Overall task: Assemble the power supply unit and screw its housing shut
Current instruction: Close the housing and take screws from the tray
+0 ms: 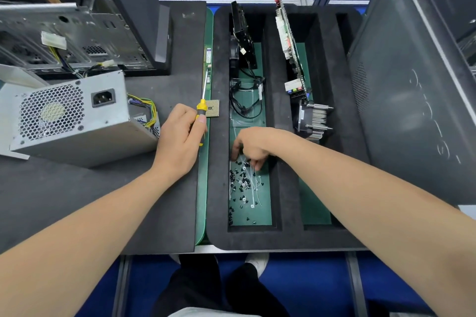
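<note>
Dark grey foam covers the work surface (64, 201), with a strip of green mat showing along its right edge and blue floor beyond. On the left of the surface sits a silver metal power supply unit (72, 116), its honeycomb grille and black mains socket facing the camera. A bundle of yellow and black wires (149, 110) spills from its right side. Behind it lies an open silver computer case (85, 31).

The left hand (180, 139) rests on the foam just right of the power supply unit. Its fingers are wrapped round a yellow-and-black-handled screwdriver (202, 106), and the thumb lies along the handle. The steel shaft points away from the person. Just beside the handle lies a square gold-and-green processor chip (212, 108).

To the right is a black foam tray (219, 188) with long compartments floored in green. The right hand (251, 147) reaches into the left compartment, its fingers curled downward into a scatter of small black screws (240, 183) mixed with white cable ties. Whether the fingers pinch a screw cannot be told.

Farther back in that compartment are black cables and a black fan (242, 31). The next compartment holds an upright circuit board (288, 41) and a finned metal heatsink (314, 121). A dark grey case panel (412, 123) leans at the far right.
</note>
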Tool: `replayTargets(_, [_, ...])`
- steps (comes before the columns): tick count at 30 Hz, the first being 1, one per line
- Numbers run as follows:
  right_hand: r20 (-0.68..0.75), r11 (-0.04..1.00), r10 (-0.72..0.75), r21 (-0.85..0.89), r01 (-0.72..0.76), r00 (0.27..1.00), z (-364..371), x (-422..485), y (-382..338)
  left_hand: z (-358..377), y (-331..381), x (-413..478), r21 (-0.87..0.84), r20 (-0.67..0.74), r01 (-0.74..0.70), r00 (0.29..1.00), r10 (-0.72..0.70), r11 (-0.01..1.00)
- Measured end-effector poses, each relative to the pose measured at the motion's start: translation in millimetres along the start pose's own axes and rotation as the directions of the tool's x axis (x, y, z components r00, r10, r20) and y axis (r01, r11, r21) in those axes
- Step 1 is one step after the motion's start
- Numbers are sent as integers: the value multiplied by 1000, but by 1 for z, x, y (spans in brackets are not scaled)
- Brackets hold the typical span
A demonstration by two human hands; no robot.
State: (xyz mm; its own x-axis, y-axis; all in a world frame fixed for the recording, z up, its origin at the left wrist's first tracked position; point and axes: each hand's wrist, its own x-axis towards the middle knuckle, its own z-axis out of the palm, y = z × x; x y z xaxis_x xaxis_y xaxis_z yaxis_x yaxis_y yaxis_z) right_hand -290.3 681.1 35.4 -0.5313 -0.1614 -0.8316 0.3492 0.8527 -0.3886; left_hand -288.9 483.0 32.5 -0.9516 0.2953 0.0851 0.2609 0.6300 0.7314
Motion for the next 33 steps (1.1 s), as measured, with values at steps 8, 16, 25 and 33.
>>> replayTargets(8, [159,1000,-22,-10,24,987,2,-2,0,1,-1,0,-5,-7,-5,1000,5,1000])
replayTargets(16, [43,1000,-27,4,27,999,-1,0,2,2,-4,0,-38,-5,3,1000,-3,999])
replayTargets(25, [-53,991,-47,-124,41,997,-3,3,2,1,-3,0,-24,-2,8,1000,-8,1000])
replayTargets(33, [-1,970,-11,-244,10,1000,11,6,3,2,-4,0,-43,-2,12,1000,-12,999])
